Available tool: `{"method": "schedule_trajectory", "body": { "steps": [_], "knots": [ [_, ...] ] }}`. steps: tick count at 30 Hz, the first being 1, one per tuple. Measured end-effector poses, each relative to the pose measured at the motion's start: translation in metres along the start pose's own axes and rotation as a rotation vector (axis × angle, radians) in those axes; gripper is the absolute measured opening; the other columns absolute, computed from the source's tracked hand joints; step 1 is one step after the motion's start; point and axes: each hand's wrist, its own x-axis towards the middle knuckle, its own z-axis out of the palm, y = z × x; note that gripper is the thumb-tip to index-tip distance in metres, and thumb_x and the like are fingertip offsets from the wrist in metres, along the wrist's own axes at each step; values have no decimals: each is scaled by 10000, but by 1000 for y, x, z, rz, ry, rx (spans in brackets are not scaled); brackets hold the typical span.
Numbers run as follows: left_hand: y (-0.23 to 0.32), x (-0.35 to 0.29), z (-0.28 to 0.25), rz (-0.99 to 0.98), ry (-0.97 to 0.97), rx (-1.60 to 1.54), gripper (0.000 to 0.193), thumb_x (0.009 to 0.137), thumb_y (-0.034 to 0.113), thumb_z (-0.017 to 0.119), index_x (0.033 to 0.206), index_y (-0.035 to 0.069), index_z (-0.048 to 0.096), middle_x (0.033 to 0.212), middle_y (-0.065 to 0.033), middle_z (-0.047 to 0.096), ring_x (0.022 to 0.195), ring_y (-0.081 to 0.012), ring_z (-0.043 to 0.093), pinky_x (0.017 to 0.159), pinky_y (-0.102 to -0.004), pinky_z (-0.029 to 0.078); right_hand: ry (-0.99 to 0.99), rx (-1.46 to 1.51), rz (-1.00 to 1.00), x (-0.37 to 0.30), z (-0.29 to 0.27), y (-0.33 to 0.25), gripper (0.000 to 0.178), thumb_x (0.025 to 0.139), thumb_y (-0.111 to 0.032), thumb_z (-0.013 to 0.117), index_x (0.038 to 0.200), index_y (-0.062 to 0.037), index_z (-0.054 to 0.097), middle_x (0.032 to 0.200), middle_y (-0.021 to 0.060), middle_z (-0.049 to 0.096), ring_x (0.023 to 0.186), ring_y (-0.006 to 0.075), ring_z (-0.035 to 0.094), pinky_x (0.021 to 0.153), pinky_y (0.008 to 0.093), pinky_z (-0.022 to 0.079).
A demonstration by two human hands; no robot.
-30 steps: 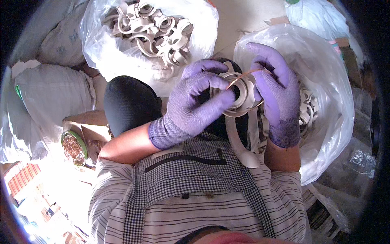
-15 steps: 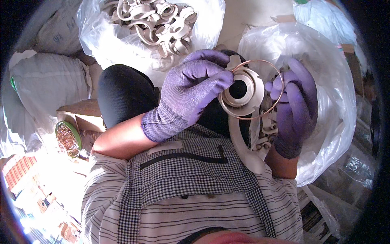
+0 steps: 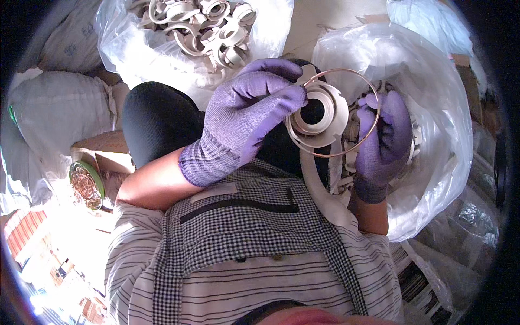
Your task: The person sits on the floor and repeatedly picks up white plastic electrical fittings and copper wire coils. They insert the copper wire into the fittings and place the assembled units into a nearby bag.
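Note:
My left hand (image 3: 238,116), in a purple knit glove, pinches a thin copper-coloured wire ring (image 3: 330,156) between thumb and forefinger. My right hand (image 3: 384,143), gloved the same way, is closed at the right side of this ring, its fingertips curled against the wire. Behind and partly inside the ring sits a beige plastic collar (image 3: 338,111) with a round hole and notched rim. A long curved beige handle (image 3: 312,176) runs down from it toward my apron. What supports the collar is hidden.
A clear plastic bag (image 3: 439,179) at the right holds beige parts. Another bag (image 3: 116,40) at the upper left is heaped with beige collars and handles (image 3: 208,32). By my left elbow, a green-rimmed container (image 3: 86,185) of copper-coloured rings stands next to a cardboard box (image 3: 111,157).
Both hands, the ring and the collar have shifted slightly left and up in the picture. My right hand's raised forefinger has curled in toward the ring.

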Motion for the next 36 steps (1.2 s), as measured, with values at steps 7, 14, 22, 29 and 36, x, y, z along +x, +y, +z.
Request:
{"method": "schedule_trajectory", "body": {
  "steps": [7, 14, 22, 29, 36],
  "knots": [
    [2, 3, -2, -45, -111, 102, 144, 893, 98, 741, 1018, 27, 755, 1088, -119, 705, 1177, -263, 600, 991, -374, 504, 13, -81, -323, 19, -2, -19, 246, 779, 2, 777, 1015, -18, 712, 1152, 183, 685, 976, 309, 673, 878, 391, 543],
    [33, 1, 2, -52, -110, 277, 364, 1034, 167, 493, 1320, -50, 546, 1295, -133, 595, 1213, -195, 557, 1062, -336, 412, -164, -267, -1, 40, -7, -48, 139, 879, -37, 698, 1011, 7, 708, 929, 172, 723, 845, 320, 705, 781, 377, 550],
    [17, 2, 9, 74, -69, 893, 355, 862, 102, 728, 1209, 50, 677, 986, -158, 651, 870, -293, 675, 756, -356, 546, -178, -100, 110, 18, 30, -23, 161, 898, -22, 689, 1052, 9, 727, 950, 170, 724, 818, 267, 703, 768, 344, 547],
    [1, -4, -4, 110, -29, 843, 256, 897, 86, 664, 1147, 34, 682, 1021, -164, 648, 924, -319, 675, 783, -392, 561, -204, 103, 217, 17, 36, -21, 168, 907, 2, 654, 1063, 23, 712, 918, 131, 677, 828, 214, 644, 792, 311, 510],
    [-7, -3, -8, 44, -1, 625, 239, 915, 81, 589, 1127, 3, 668, 1077, -180, 677, 940, -355, 666, 855, -413, 536, -292, 112, 356, 32, 33, -24, 168, 888, -7, 674, 1045, 29, 719, 952, 142, 731, 867, 207, 693, 831, 311, 536]
  ]
}}
